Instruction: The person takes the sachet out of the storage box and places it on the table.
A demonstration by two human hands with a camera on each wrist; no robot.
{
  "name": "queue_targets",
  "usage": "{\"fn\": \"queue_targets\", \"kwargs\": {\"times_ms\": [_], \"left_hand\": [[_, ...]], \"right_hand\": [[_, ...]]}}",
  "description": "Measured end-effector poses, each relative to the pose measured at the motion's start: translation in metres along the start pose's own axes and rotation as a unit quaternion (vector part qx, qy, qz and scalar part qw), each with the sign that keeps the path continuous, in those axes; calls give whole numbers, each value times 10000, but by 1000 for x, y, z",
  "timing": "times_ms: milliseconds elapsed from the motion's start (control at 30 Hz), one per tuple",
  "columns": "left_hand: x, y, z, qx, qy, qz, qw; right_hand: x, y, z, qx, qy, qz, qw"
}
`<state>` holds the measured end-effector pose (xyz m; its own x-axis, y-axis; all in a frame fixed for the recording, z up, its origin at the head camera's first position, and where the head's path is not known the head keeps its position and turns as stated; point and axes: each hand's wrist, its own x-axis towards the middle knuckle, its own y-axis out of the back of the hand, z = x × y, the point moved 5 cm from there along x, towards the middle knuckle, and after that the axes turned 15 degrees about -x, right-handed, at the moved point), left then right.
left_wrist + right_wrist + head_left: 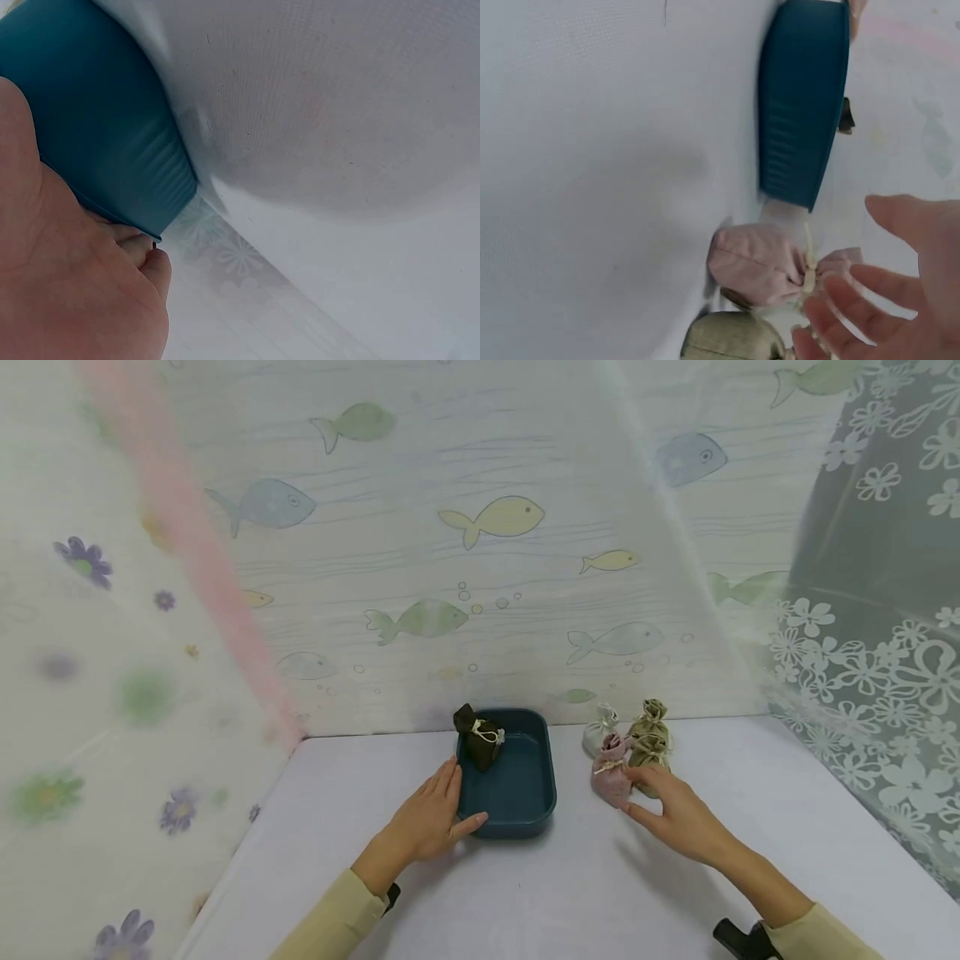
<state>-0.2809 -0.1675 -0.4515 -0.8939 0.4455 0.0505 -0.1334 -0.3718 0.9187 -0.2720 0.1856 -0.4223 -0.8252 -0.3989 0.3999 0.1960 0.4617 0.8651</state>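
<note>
My left hand (pixel 423 814) rests on the left wall of a blue rectangular baking dish (pixel 546 777), with straight fingers along its side and the thumb at the near corner. Inside the dish, at its far left, leans a dark brown drawstring pouch (pixel 483 750) tied with a pale cord. My right hand (pixel 678 814) reaches to a pink drawstring pouch (pixel 611 781). Its fingertips are right at the tied neck, while the thumb (pixel 892 214) stands apart from the cloth in the right wrist view. An olive pouch (pixel 731 337) stands beside the pink one, partly behind my fingers.
Behind the pink pouch are a whitish pouch (pixel 598 731) and another olive pouch (pixel 654 710). A white cloth (pixel 517 902) covers the table. Sheer curtains with fish (pixel 491 518) and flowers (pixel 180 810) hang along the back and sides.
</note>
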Motion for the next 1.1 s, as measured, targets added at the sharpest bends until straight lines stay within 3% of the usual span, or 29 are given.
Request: {"fn": "queue_targets", "kwargs": {"times_ms": [133,367,1100], "left_hand": [[2,0,-3,2,9,3,10000],[6,-5,-10,126,61,29,9999],[2,-6,-7,-122,64,-23,9999]], "right_hand": [[6,-1,7,144,-297,234,9992],[17,-9,19,450,-1078,202,9929],[43,-35,27,74,-1985,389,9793]]}}
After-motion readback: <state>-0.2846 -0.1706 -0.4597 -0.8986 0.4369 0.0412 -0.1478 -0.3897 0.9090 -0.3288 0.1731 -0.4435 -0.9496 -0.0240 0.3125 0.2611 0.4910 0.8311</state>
